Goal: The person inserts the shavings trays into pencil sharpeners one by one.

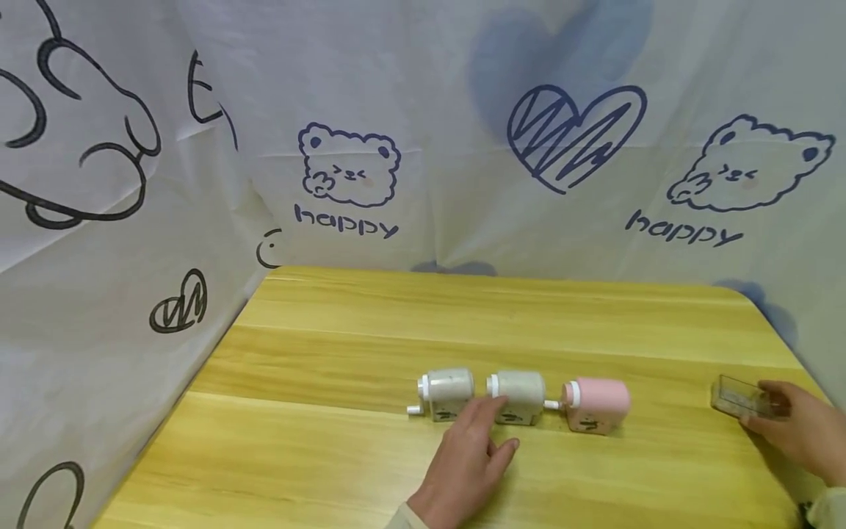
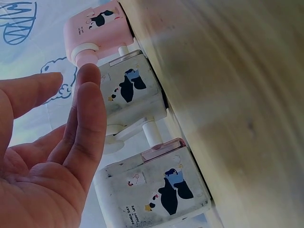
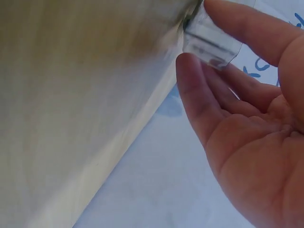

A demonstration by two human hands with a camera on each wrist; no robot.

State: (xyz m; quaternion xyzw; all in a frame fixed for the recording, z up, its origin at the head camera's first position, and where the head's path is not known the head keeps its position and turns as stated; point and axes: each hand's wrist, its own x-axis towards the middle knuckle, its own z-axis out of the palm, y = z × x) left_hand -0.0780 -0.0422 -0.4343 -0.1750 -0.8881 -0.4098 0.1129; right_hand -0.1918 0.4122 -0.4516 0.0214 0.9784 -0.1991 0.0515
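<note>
Three hand-crank pencil sharpeners with panda prints stand in a row on the wooden table: a left white one (image 1: 452, 389), a middle white one (image 1: 522, 389) and a pink one (image 1: 601, 400) on the right. My left hand (image 1: 459, 463) is by the two white sharpeners, its fingers fairly straight and its fingertips overlapping the middle one in the head view. Nothing lies between thumb and fingers in the left wrist view. At the table's right side, my right hand (image 1: 800, 430) pinches a small clear plastic box (image 3: 211, 42) between thumb and fingers.
The yellow wooden table (image 1: 317, 441) has its right edge close to my right hand. White cloth (image 1: 449, 206) with blue hearts, bear faces and the word "happy" hangs behind the table. More cloth with black drawings (image 1: 86, 279) hangs at the left.
</note>
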